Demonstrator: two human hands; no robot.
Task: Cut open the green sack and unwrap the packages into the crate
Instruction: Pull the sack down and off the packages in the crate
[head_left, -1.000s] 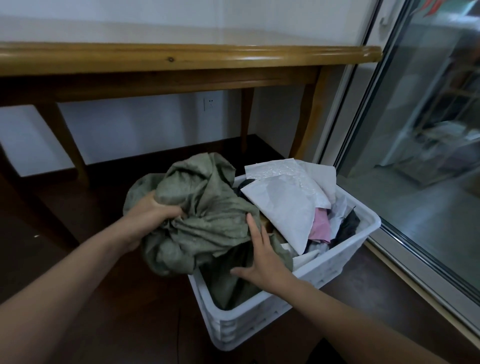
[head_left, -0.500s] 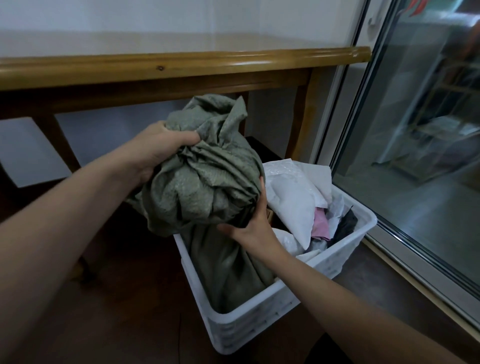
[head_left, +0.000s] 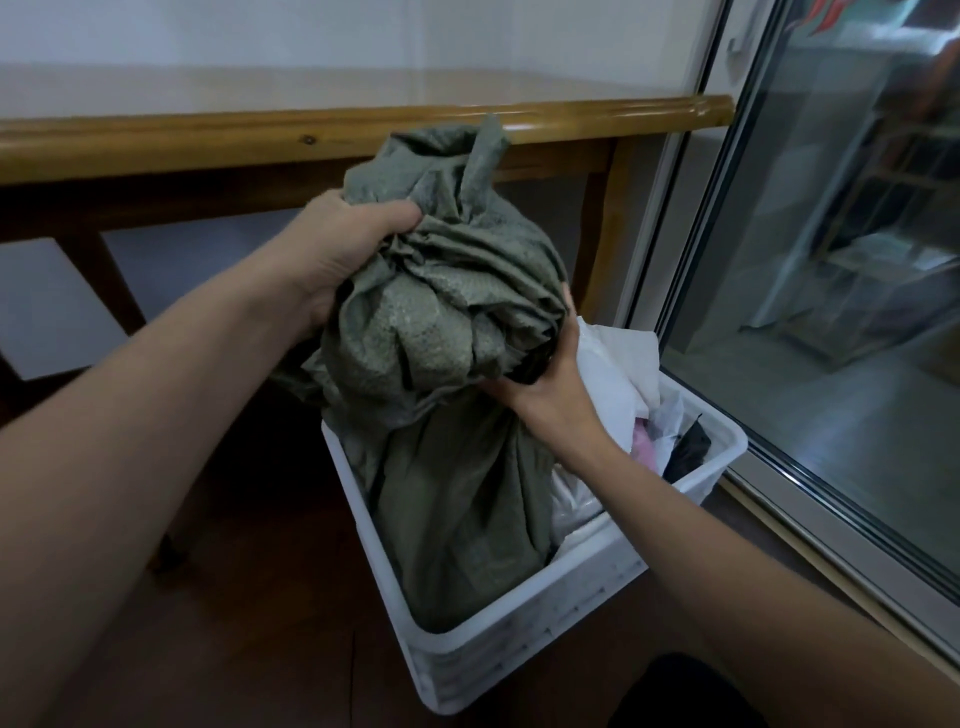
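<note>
Now left grip (head_left: 343, 244) and right grip (head_left: 550, 384) both clutch the bunched green sack (head_left: 441, 322), white crate (head_left: 519, 639) on dark floor (head_left: 260, 623) below them, wooden table (head_left: 363, 130) beyond, glass door (head_left: 831, 260) rightward.

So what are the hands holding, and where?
Both hold the green sack: the left hand grips bunched fabric near its top, the right hand holds its lower right side.

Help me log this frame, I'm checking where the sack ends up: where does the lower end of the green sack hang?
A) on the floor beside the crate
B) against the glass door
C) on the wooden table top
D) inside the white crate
D: the green sack, bunched between the left hand and the right hand, trails down inside the white crate.
</note>
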